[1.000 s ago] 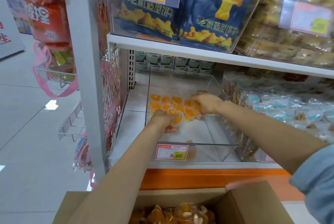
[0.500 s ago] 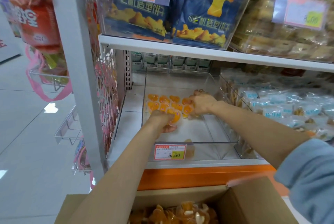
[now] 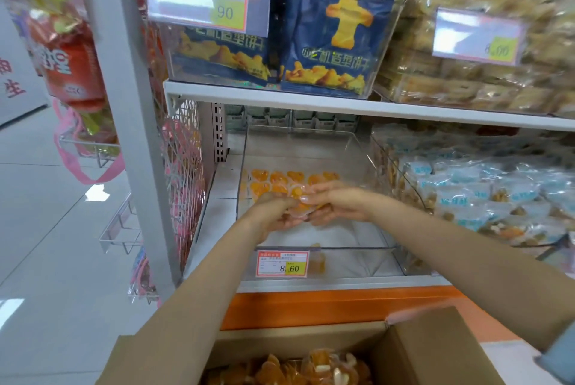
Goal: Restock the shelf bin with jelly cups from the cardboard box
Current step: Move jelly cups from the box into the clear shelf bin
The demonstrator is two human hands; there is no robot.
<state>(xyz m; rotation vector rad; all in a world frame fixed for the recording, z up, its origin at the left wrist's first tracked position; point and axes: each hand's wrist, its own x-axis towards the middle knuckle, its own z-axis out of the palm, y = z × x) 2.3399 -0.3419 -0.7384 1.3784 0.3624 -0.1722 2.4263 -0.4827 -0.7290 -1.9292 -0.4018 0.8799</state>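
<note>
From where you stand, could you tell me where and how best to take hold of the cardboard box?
Grip the cardboard box by its two upright side walls, coming from above with a hand on each side. Its top is open and full of jelly cups, so keep it level.

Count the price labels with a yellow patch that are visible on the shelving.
3: one on the clear bin of blue snack bags, upper left; one on the clear bin of tan packets, upper right; one on the clear jelly-cup bin below. Others may be out of frame.
</note>
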